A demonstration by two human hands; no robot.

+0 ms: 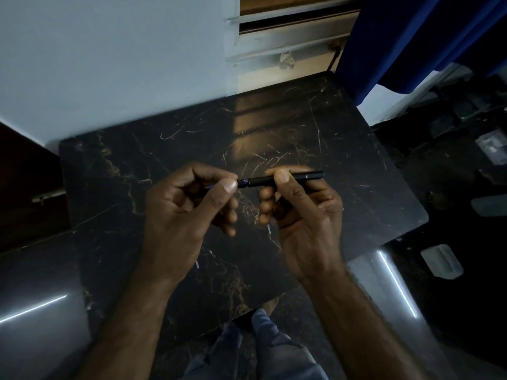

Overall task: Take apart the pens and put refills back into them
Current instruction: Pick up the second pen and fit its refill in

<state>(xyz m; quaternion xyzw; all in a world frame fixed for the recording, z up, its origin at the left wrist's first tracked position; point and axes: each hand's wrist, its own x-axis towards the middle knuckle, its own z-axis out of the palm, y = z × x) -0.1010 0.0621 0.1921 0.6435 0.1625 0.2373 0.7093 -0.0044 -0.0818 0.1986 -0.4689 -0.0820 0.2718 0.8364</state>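
The person held a black pen (285, 179) level above the middle of the dark marble tabletop (115, 171). The right hand (304, 212) pinched the barrel; the left hand (186, 198) was closed on the tip end, where something blue showed. It looked like unscrewing or pulling out the refill; next, a straight pull apart. The bare tabletop left room all round.
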